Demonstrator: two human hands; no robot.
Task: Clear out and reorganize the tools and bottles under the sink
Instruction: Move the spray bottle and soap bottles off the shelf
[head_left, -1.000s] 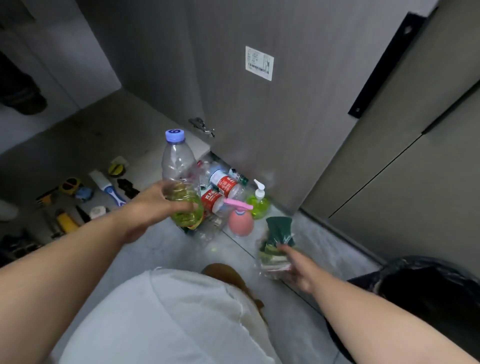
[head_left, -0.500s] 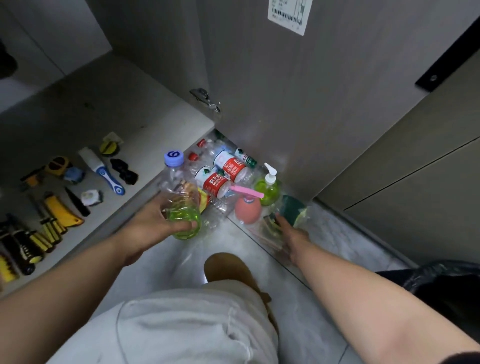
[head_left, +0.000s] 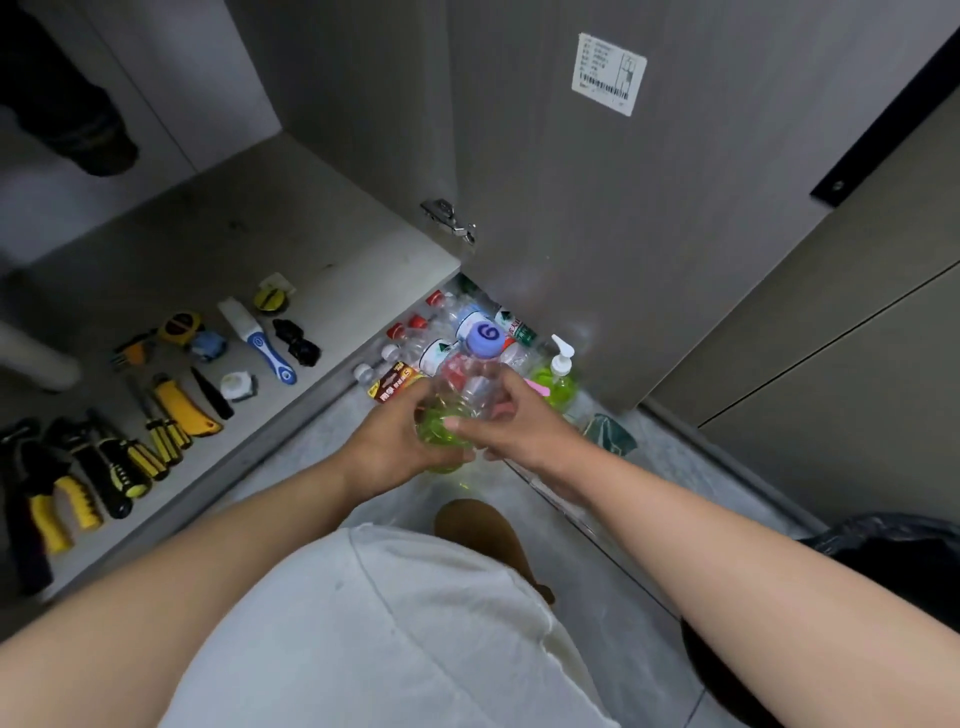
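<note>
Both hands grip one clear bottle (head_left: 470, 387) held above the floor in front of the open cabinet: the left hand (head_left: 392, 441) wraps its base, where green liquid sits, and the right hand (head_left: 514, 415) curls round its side. Its blue cap (head_left: 484, 336) bears a white mark like a "6". Behind it lie labelled bottles (head_left: 441, 332), their print too small to read. The cabinet door (head_left: 571, 208) carries a barcode sticker (head_left: 609, 73).
</note>
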